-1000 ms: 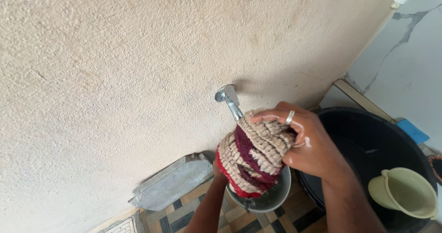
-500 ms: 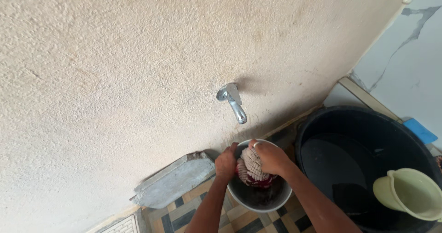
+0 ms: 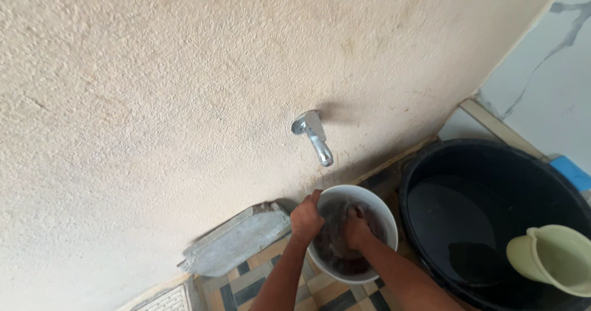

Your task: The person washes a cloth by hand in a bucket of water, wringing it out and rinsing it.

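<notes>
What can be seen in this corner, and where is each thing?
tap: one, silver metal, on the rough cream wall above the small bucket
wall: one, cream, rough plaster, fills most of the view
small bucket: one, white, on the floor under the tap, holds dark water
cloth: one, dark and blurred, sunk inside the small bucket
large tub: one, black, right of the small bucket
jug: one, pale green, inside the large tub at its right side
slab: one, grey, leaning at the foot of the wall
floor tiles: patterned, brown, black and cream
left hand: grips the small bucket's rim
right hand: pressed down into the bucket on the cloth
</notes>
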